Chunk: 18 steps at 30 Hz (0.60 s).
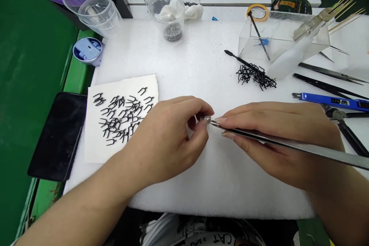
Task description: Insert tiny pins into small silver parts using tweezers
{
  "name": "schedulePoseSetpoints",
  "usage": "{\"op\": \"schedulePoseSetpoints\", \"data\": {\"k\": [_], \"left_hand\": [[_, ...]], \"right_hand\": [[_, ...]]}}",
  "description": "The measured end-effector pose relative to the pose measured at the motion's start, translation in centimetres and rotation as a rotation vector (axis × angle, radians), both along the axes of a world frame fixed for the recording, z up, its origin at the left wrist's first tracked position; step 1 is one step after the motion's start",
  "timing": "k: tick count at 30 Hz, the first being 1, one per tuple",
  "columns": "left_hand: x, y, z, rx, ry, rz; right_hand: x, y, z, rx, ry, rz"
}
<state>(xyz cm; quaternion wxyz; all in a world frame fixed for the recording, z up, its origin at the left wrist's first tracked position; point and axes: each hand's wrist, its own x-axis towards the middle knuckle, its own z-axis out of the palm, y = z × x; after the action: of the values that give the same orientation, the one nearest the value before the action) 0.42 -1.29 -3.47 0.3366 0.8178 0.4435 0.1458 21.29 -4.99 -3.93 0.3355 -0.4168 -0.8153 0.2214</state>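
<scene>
Above the worktop [198, 61], the left hand [175, 138] pinches a tiny, shiny part [207, 118] between thumb and fingers; the right hand [279, 123] grips tweezers [317, 150], tips at the part. Presumably light, hard and slippery, the part is best held by its sides.

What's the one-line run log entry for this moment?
left hand: pinching tiny shiny piece, material unclear | right hand: holding long silver metal tweezers, tips at piece | nearby: black two-pronged pieces on white square sheet

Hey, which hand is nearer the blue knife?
Right: the right hand is close by the blue knife, on its near side; the left hand is farther off, leftward.
</scene>
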Motion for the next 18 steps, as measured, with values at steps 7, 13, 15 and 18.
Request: {"op": "schedulePoseSetpoints", "data": {"k": [7,13,15,18], "left_hand": [[0.10,0.08,0.11,-0.061,0.000,0.003],[0.13,0.15,0.24,-0.109,-0.015,-0.005],[0.06,0.14,0.33,-0.125,-0.013,-0.007],[-0.05,0.11,0.39,-0.118,-0.021,-0.003]], "right_hand": [[0.12,-0.11,0.30,-0.010,-0.009,0.020],[0.02,-0.05,0.16,-0.023,-0.003,0.036],[-0.01,-0.04,0.18,-0.021,-0.010,0.042],[0.05,-0.03,0.37,-0.027,-0.016,0.037]]}}
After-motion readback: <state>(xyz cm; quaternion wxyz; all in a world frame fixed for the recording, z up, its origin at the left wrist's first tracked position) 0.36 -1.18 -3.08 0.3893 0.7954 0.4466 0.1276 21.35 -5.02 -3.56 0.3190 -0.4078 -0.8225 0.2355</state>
